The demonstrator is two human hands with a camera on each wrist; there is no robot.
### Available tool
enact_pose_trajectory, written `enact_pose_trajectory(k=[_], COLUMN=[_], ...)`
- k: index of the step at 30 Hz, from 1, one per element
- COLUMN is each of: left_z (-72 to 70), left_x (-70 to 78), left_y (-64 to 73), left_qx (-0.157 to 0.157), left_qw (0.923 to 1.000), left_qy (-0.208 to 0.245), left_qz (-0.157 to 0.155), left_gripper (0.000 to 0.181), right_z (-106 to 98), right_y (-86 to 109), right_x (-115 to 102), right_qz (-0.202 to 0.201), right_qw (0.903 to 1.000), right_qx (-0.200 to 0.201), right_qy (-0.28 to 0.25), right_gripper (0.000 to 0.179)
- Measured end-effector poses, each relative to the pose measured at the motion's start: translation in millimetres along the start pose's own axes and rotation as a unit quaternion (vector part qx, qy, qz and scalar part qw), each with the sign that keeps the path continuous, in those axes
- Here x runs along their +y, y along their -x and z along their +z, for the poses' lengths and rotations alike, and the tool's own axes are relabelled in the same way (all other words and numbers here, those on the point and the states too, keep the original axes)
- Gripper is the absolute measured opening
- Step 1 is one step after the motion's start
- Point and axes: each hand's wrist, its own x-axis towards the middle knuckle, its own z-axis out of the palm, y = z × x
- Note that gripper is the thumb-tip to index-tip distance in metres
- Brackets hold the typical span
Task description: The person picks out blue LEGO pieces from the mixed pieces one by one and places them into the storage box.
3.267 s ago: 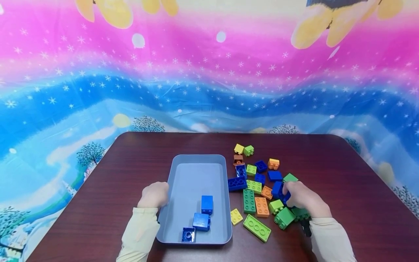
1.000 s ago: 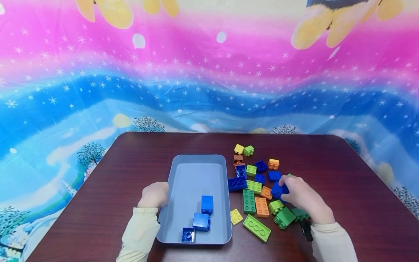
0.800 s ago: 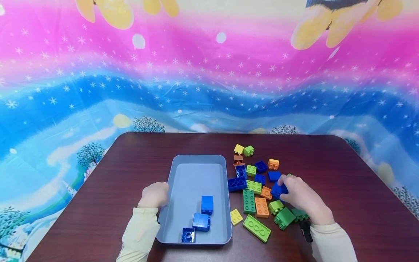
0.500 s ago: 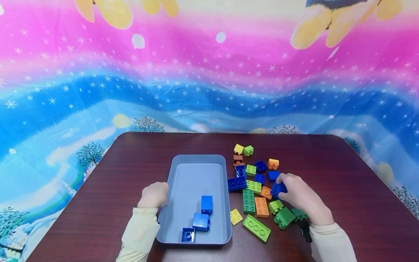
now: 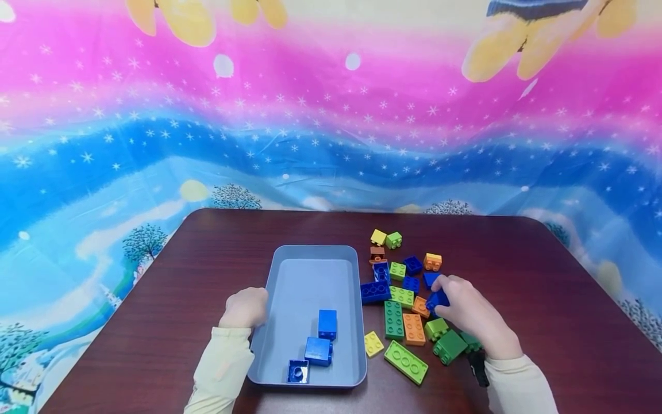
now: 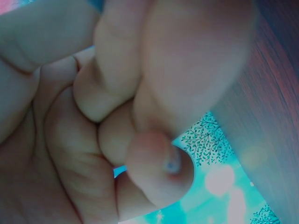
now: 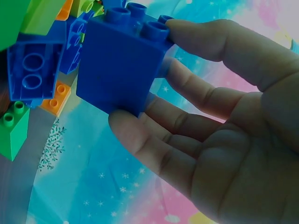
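Note:
My right hand point(image 5: 476, 313) pinches a blue toy building brick point(image 5: 439, 299) at the right of the brick pile. In the right wrist view the thumb is at the studded end of this blue brick point(image 7: 119, 65), and fingertips press its far end and side. My left hand point(image 5: 244, 307) is by the left rim of a grey-blue tray point(image 5: 295, 276), its fingers curled. The left wrist view shows those fingers point(image 6: 112, 70) folded toward the palm, with no object seen between them. Inside the tray lie a blue brick point(image 5: 327, 323), a second blue brick point(image 5: 318, 350) and a small dark blue piece point(image 5: 297, 372).
Right of the tray, loose bricks lie close together: a green brick point(image 5: 393, 319), an orange brick point(image 5: 414, 329), a dark blue piece point(image 5: 374, 291) and several others. A lime plate point(image 5: 405, 361) is nearest the front. A patterned backdrop point(image 5: 331, 126) hangs behind the dark table point(image 5: 227, 236).
My right hand has shifted slightly left with the blue brick, which is now turned in the fingers. The left hand and the bricks in the tray keep their places.

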Motion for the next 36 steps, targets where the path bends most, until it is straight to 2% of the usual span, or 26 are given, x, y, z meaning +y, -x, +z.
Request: enact_pose_trajectory(k=[8, 15, 22, 36], left_z=[-1.8, -0.9, -1.4, -0.4], left_x=[1.3, 0.8, 0.9, 1.4], left_y=[1.6, 0.8, 0.0, -0.4], left_qx=[-0.001, -0.002, -0.003, 0.002], left_qw=[1.0, 1.0, 0.9999, 0.9999], left_qy=[-0.006, -0.001, -0.008, -0.01], left_qz=[-0.001, -0.003, -0.006, -0.001], left_gripper=[0.028, 0.03, 0.023, 0.028], right_z=[2, 3, 6, 12], right_y=[-2.0, -2.4, -2.4, -4.5], right_x=[-2, -6, -13, -23], right_qz=[0.003, -0.014, -0.016, -0.04], right_qw=[0.9999, 0.9995, 0.9998, 0.9989], right_qx=[-0.007, 0.003, -0.004, -0.003], right_qy=[0.007, 0.027, 0.008, 0.023], right_gripper=[0.027, 0.026, 0.025, 0.025])
